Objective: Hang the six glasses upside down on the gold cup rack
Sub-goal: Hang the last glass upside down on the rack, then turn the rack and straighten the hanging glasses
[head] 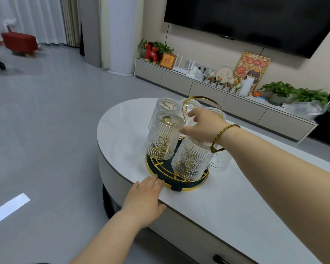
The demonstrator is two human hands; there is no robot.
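Observation:
The gold cup rack (198, 184) with a dark round base and a looped gold handle (202, 98) stands on the white oval table (236, 206). Several ribbed clear glasses hang upside down on it. My right hand (204, 126) rests on top of the nearest front glass (191, 161), fingers curled over its upturned bottom. A front-left glass (162, 138) and a back-left glass (165, 107) hang beside it. Another glass (220, 161) shows partly behind my right wrist. My left hand (145, 199) lies flat on the table, fingertips touching the rack's base rim.
The table edge runs close under my left hand, with grey floor to the left. Behind the table a long low TV cabinet (208, 86) carries plants, frames and routers. A white column (120, 35) and a red stool (19, 42) stand farther back.

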